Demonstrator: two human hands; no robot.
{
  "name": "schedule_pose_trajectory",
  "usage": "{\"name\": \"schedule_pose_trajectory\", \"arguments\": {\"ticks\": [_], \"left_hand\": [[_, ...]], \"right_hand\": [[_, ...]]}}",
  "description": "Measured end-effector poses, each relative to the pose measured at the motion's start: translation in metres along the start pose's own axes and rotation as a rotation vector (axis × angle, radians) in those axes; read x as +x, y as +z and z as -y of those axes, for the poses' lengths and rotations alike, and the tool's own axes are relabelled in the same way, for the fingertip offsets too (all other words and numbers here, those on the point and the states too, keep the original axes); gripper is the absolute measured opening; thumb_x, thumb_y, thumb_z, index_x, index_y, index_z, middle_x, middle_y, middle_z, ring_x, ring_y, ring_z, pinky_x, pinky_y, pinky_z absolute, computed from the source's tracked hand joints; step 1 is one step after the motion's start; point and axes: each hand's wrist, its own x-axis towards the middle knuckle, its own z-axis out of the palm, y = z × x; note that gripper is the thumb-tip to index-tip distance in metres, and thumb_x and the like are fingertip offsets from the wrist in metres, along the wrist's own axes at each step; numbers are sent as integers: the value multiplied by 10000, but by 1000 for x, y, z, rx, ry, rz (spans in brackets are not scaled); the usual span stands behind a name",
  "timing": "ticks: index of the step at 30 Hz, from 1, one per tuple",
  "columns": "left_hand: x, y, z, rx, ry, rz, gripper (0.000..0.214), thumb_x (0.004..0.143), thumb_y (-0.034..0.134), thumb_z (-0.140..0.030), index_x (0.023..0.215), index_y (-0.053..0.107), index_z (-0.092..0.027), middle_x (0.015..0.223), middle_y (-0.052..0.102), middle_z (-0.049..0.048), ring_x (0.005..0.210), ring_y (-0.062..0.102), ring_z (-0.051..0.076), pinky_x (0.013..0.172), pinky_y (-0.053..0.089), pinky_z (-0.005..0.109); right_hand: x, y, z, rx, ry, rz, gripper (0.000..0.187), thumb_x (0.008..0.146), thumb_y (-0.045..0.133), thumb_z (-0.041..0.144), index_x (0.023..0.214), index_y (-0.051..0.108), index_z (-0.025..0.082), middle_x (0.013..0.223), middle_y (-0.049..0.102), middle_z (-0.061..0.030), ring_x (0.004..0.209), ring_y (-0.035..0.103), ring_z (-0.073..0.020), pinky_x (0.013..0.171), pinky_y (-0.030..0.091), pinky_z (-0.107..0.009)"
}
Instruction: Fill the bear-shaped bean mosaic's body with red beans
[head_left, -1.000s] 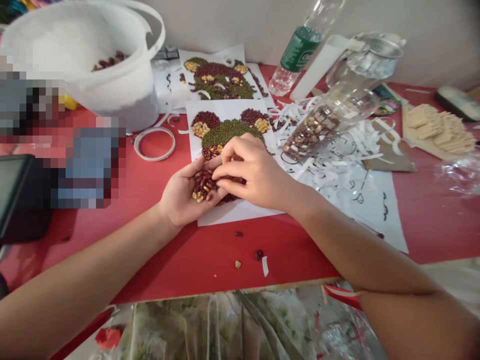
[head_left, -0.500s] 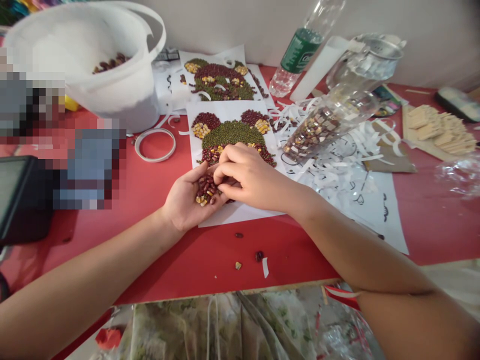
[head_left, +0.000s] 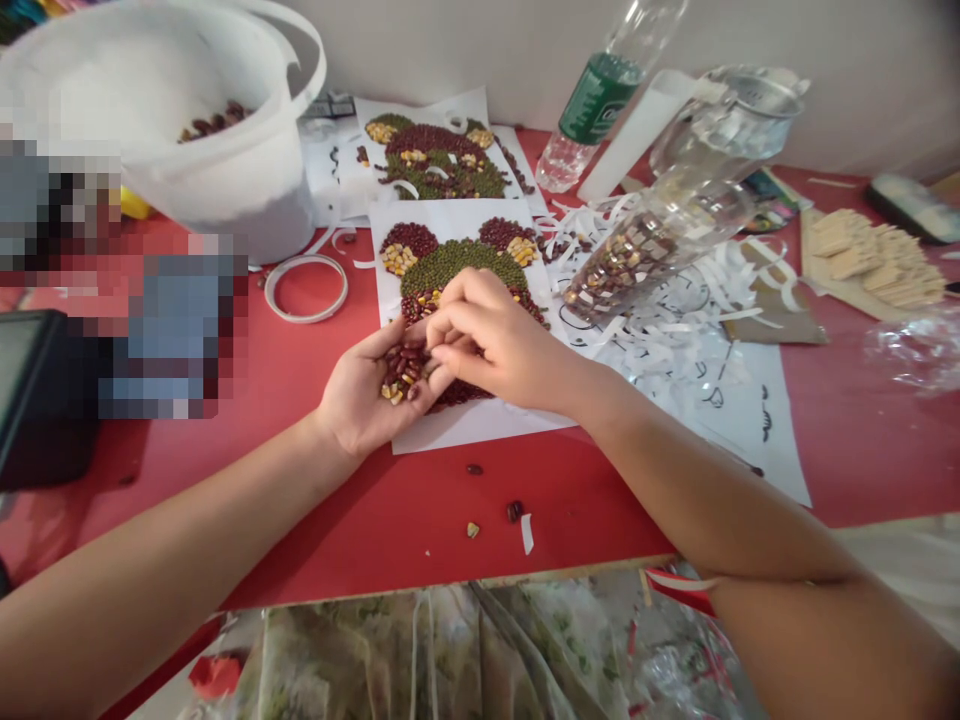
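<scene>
Mixed beans (head_left: 405, 368): heaped in the left hand (head_left: 360, 405), partly over the seed picture (head_left: 465, 262) on the worktop (head_left: 360, 530).
Left grip: palm up, fingers unclosed, cradling the beans.
Right hand (head_left: 495, 345): fingers curled beside them; cannot tell whether its grip pinches anything.
Bean handling: likely light, hard, slick, prone to roll; best nipped singly across the sides.
</scene>
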Motion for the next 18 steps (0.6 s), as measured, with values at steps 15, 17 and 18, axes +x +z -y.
{"name": "schedule_pose_trajectory", "arguments": {"ticks": [15,17,18], "left_hand": [[20,-5,-45,-32,335,-7,518,1036,275,-272,1533,322,-131,1185,737,84,1239,643,178,879,591,184],[20,-4,-44,-31,324,-12,515,1038,274,-270,1533,323,-139,1199,733,76,1245,638,175,884,587,180],[20,-4,-44,-30,322,-12,513,1037,274,-268,1531,326,-139,1215,726,75,1245,638,174,885,587,180]], "right_hand": [[-2,7,-18,-11,166,155,103,951,477,172,879,550,187,943,579,-44,831,520,-153,766,381,-295],[-3,11,-20,-45,164,168,122,958,465,175,896,570,185,956,594,-56,842,535,-164,764,378,-298],[-3,13,-20,-61,158,171,128,958,467,174,899,580,183,953,602,-58,843,542,-167,761,377,-298]]}}
